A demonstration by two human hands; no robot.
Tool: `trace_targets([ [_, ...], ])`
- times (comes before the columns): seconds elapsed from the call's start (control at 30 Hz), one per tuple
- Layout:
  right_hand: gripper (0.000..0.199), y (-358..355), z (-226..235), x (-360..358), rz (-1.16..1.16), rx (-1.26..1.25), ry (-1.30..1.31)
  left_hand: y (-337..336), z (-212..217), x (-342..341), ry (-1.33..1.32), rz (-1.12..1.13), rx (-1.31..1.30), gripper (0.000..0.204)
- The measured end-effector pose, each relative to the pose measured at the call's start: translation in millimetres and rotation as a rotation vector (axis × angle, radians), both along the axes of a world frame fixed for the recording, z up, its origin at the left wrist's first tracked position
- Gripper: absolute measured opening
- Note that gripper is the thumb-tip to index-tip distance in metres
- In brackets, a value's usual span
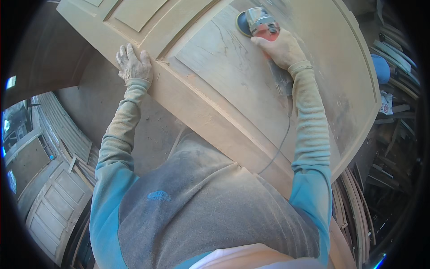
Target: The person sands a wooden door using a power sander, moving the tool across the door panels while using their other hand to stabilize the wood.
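Note:
A large panelled wooden door (210, 107) lies in front of me, its near edge running diagonally and dusted with fine powder. My right hand (283, 48), in a dusty glove, is closed round a red and silver angle grinder (264, 28). The grinder's round sanding disc (243, 24) is tilted over the far part of a greyish panel (228, 49) showing dark wood grain; whether it touches cannot be told. My left hand (133, 66), also gloved, rests with fingers spread on the door's near edge. From the grinder a thin cord (283, 140) trails across the door towards me.
Wood offcuts (394, 58) pile up on the right, beside a blue rounded object (380, 68) and a white bag (386, 102). Long boards (354, 201) stand by the door's right corner. Another panelled door (58, 204) leans at lower left, near corrugated sheeting (67, 121).

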State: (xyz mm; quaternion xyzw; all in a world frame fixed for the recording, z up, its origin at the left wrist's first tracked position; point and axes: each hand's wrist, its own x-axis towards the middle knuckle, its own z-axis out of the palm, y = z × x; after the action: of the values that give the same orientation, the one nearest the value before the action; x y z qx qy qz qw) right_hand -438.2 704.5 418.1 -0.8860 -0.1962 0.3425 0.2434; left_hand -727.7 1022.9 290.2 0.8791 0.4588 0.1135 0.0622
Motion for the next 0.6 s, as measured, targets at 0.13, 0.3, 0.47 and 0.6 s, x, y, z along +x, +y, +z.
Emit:
trace_targets([
  [0.13, 0.073, 8, -4, -86, 0.214, 0.072, -0.143, 3, -17, -17, -0.075, -0.028, 0.013, 0.069],
  [0.3, 0.073, -19, 8, -54, 0.071, 0.065, -0.116, 13, -23, -24, -0.124, -0.08, 0.058, 0.067],
  [0.47, 0.057, -154, -23, 102, -0.43, 0.071, -0.185, 3, -13, -5, -0.027, -0.013, 0.037, 0.068],
  [0.6, 0.059, -169, -23, 99, -0.404, 0.036, -0.24, 8, -14, -5, 0.011, 0.015, 0.043, 0.069],
])
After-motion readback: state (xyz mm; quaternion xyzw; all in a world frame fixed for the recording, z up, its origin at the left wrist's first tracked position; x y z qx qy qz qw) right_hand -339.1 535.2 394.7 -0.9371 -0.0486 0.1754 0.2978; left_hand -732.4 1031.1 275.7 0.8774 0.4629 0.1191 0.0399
